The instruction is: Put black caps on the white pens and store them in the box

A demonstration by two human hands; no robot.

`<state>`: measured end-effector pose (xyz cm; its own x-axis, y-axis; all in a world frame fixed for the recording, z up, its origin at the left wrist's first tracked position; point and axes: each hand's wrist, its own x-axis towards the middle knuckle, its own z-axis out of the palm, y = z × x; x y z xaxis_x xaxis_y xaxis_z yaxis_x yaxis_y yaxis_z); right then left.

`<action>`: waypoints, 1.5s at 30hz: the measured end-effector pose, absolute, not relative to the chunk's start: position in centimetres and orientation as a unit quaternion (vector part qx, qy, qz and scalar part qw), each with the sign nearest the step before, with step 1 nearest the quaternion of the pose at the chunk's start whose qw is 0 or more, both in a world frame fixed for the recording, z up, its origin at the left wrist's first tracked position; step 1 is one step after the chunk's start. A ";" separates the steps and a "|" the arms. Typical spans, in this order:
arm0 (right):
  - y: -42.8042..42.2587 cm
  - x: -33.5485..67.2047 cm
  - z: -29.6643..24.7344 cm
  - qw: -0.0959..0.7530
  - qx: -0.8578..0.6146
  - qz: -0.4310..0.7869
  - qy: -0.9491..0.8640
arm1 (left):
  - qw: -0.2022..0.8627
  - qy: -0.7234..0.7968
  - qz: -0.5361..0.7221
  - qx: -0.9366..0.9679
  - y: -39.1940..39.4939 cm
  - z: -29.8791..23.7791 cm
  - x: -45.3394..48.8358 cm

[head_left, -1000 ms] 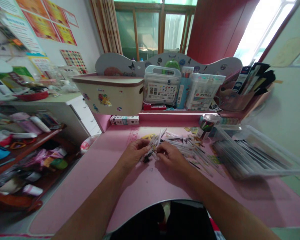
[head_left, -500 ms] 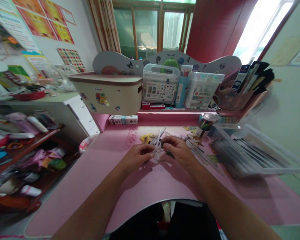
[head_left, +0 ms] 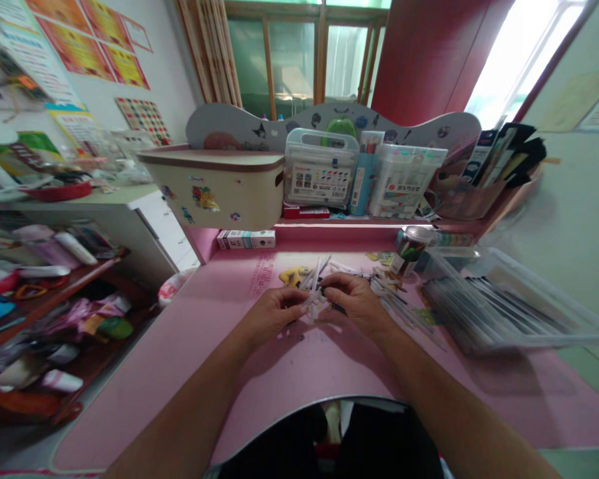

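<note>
- White pens (head_left: 315, 286), a small bundle of thin sticks, sit between my two hands just above the middle of the pink desk (head_left: 219, 346). Their far ends fan out and point away from me.
- My left hand (head_left: 274, 313) is curled in from the left, and its fingers are closed on the near end of the bundle.
- My right hand (head_left: 357, 303) comes in from the right, with thumb and fingers pinched narrowly on the same bundle. The two hands almost touch each other.
- A dark, thin piece shows under the right hand's fingers. It is too blurred for me to tell what it is.
- Both bare forearms stretch from the lower edge of the view up to the hands.
- A loose pile of pens (head_left: 402, 306) lies flat on the desk just to the right of my right hand.
- Further right, a long clear plastic tray (head_left: 539, 293) rests on the desk with rows of dark pens lying in it.
- A round tin (head_left: 410, 247) of coloured pens stands behind the loose pile, near the tray's far corner.
- Behind the hands, a raised ledge carries a cream storage box (head_left: 219, 186) with stickers on it. To its right stand two clear marker cases (head_left: 321, 174).
- A row of small flat cartons (head_left: 246, 239) lies under the cream box, at the back of the desk.
- To the left of the desk, well apart from my hands, a wooden shelf (head_left: 80, 269) holds crowded tubes and packets.
</note>
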<state>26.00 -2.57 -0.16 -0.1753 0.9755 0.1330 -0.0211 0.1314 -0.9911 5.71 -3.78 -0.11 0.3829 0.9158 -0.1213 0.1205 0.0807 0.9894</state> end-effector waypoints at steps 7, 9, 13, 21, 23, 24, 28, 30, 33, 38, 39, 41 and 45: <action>-2.6 26.1 -0.3 0.475 -0.425 0.502 -0.584 | 0.579 0.450 0.332 0.593 -3.7 -0.1 5.8; -2.6 26.1 -0.3 0.475 -0.427 0.499 -0.586 | 0.580 0.447 0.334 0.594 -3.7 -0.1 5.8; -2.6 26.1 -0.1 0.464 -0.437 0.493 -0.592 | 0.582 0.443 0.325 0.599 -3.8 0.0 5.8; -3.4 25.8 0.2 0.437 -0.464 0.491 -0.595 | 0.582 0.439 0.328 0.601 -3.9 0.1 5.8; -3.4 25.8 0.2 0.430 -0.459 0.466 -0.622 | 0.582 0.440 0.324 0.602 -4.0 0.1 5.9; -3.4 25.8 0.2 0.427 -0.453 0.450 -0.640 | 0.583 0.440 0.323 0.602 -4.0 0.1 5.9; -3.2 26.0 -0.1 0.419 -0.442 0.462 -0.645 | 0.591 0.432 0.317 0.603 -4.1 0.2 6.0; -3.1 26.0 -0.4 0.422 -0.435 0.504 -0.615 | 0.588 0.437 0.313 0.605 -4.0 0.2 6.0; -3.2 26.0 -0.9 0.431 -0.416 0.549 -0.583 | 0.574 0.450 0.310 0.610 -4.0 0.1 5.8; -3.2 25.9 -0.8 0.422 -0.423 0.535 -0.597 | 0.568 0.456 0.305 0.613 -3.9 0.0 5.8; -3.2 25.9 -0.7 0.417 -0.431 0.521 -0.608 | 0.571 0.454 0.305 0.612 -3.9 0.0 5.8; -3.3 25.9 -0.3 0.405 -0.440 0.496 -0.630 | 0.579 0.449 0.307 0.607 -3.9 0.0 5.9; -3.3 26.0 -0.1 0.401 -0.430 0.510 -0.628 | 0.583 0.445 0.304 0.608 -4.0 0.0 6.0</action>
<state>26.03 -3.35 -0.09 -0.3078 0.9492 0.0657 0.1311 0.1107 -0.9852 5.98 -4.01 -0.04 0.4189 0.8958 -0.1488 0.1863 0.0755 0.9796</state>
